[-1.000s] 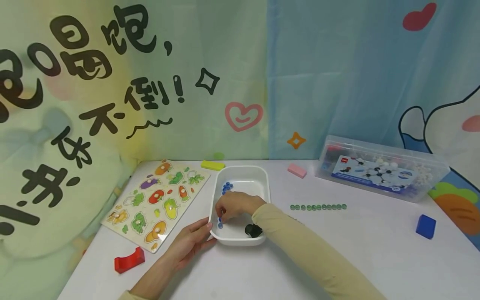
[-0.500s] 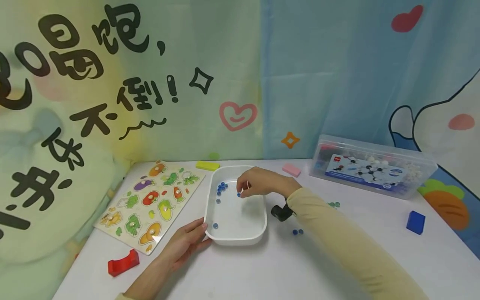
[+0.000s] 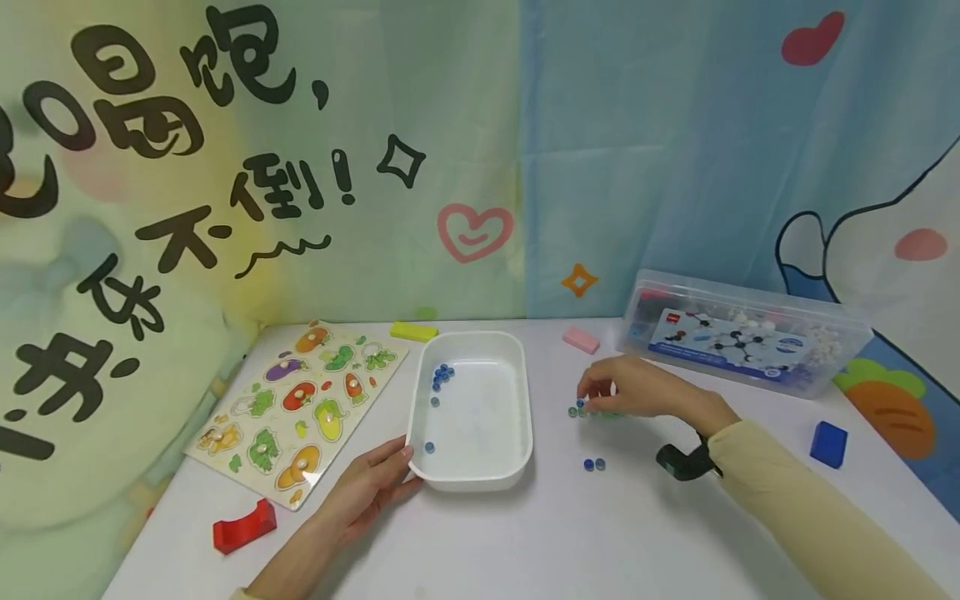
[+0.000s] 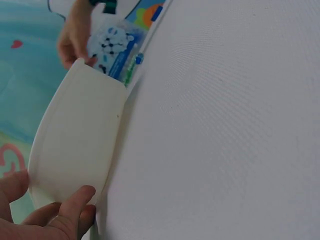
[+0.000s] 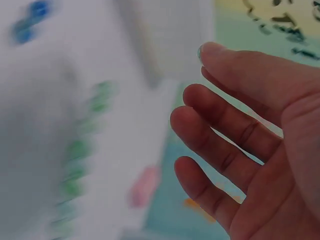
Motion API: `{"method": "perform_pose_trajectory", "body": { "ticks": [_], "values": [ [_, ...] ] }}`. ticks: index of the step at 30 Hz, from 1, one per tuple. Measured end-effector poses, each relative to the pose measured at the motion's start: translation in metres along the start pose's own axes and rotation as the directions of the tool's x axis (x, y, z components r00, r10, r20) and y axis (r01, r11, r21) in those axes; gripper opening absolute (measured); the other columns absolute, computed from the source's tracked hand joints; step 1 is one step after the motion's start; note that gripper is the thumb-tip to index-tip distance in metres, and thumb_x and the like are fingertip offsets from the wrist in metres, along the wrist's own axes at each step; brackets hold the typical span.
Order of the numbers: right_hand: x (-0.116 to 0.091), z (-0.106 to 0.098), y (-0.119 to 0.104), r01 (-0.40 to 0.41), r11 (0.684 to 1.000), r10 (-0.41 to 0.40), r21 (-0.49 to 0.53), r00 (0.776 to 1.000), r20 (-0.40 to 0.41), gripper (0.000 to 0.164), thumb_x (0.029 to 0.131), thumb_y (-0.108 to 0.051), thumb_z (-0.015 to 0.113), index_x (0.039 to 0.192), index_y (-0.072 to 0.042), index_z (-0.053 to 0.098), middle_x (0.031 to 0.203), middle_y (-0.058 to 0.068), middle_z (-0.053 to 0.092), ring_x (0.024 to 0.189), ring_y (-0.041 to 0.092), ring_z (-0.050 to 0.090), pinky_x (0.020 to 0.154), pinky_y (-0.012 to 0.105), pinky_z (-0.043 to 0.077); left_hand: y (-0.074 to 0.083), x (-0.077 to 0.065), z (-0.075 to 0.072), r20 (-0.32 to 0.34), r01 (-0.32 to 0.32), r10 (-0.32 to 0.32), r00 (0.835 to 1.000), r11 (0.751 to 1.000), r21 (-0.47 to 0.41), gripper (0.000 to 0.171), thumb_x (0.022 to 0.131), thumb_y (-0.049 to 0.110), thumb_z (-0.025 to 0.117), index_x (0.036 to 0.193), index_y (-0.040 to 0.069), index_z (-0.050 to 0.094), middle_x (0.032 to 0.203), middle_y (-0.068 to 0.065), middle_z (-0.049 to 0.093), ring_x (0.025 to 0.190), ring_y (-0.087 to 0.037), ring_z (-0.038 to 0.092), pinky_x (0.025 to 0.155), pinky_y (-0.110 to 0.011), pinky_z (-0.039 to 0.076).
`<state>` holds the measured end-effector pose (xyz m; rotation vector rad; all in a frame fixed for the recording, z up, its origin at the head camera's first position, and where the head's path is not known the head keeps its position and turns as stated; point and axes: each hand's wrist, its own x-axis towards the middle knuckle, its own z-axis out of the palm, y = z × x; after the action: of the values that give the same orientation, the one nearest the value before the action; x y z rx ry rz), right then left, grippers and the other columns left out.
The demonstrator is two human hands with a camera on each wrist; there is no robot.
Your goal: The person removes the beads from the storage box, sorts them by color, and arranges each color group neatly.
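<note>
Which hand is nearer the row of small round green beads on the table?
Right. The right hand is at the green beads, hiding part of the row in the head view; the left hand is farther off, gripping the rectangular white plastic tray by its near left corner.

The white tabletop point(image 3: 480, 550) carries a puzzle board point(image 3: 318, 408), a red block point(image 3: 245, 527), a yellow block point(image 3: 414, 332), a white tray point(image 3: 474, 484), a pink block point(image 3: 581, 340), a clear box point(image 3: 742, 333), a blue block point(image 3: 828, 444), green beads point(image 3: 573, 412) and two blue beads point(image 3: 588, 465).

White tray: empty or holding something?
Not empty: the head view shows blue beads inside the tray, with much of its floor bare.
</note>
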<state>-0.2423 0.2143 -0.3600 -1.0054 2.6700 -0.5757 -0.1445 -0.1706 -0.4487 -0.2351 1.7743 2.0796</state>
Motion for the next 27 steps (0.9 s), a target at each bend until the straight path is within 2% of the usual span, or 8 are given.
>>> {"method": "perform_pose_trajectory", "body": {
  "ticks": [6, 11, 21, 27],
  "values": [
    [-0.029, 0.032, 0.031, -0.021, 0.997, 0.020, 0.075, 1.000, 0.013, 0.006, 0.088, -0.020, 0.070, 0.093, -0.017, 0.069, 0.080, -0.012, 0.060, 0.073, -0.001, 0.048, 0.062, 0.018, 0.047, 0.001, 0.000, 0.000, -0.005, 0.004, -0.004, 1.000, 1.000, 0.000, 0.065, 0.093, 0.032, 0.064, 0.146, 0.004, 0.040, 0.152, -0.017, 0.040, 0.133, -0.028, 0.050, 0.100, -0.034, 0.054],
    [-0.041, 0.051, 0.040, -0.049, 0.994, 0.048, 0.100, 0.999, 0.021, 0.007, 0.086, -0.023, 0.072, 0.091, -0.019, 0.069, 0.080, -0.014, 0.060, 0.071, -0.002, 0.047, 0.062, 0.017, 0.046, 0.000, -0.001, 0.000, -0.004, 0.007, -0.007, 1.000, 1.000, -0.009, 0.065, 0.093, 0.032, 0.064, 0.147, 0.004, 0.040, 0.153, -0.017, 0.039, 0.134, -0.028, 0.049, 0.101, -0.034, 0.053],
    [-0.046, 0.062, 0.036, -0.067, 0.991, 0.067, 0.113, 0.998, 0.005, 0.010, 0.083, -0.025, 0.076, 0.088, -0.020, 0.069, 0.080, -0.011, 0.055, 0.072, 0.001, 0.045, 0.061, 0.016, 0.042, 0.002, -0.004, 0.001, -0.009, 0.007, -0.007, 1.000, 1.000, -0.015, 0.063, 0.095, 0.028, 0.062, 0.147, 0.002, 0.039, 0.151, -0.019, 0.041, 0.129, -0.024, 0.054, 0.099, -0.034, 0.054],
    [-0.046, 0.065, 0.036, -0.077, 0.992, 0.078, 0.104, 0.997, 0.001, 0.011, 0.082, -0.028, 0.077, 0.087, -0.021, 0.069, 0.080, -0.010, 0.053, 0.073, 0.002, 0.044, 0.061, 0.015, 0.041, 0.003, -0.003, 0.003, -0.021, 0.016, -0.016, 1.000, 1.000, -0.021, 0.064, 0.094, 0.029, 0.063, 0.146, 0.002, 0.039, 0.151, -0.019, 0.041, 0.131, -0.026, 0.052, 0.099, -0.034, 0.054]
  ]
}}
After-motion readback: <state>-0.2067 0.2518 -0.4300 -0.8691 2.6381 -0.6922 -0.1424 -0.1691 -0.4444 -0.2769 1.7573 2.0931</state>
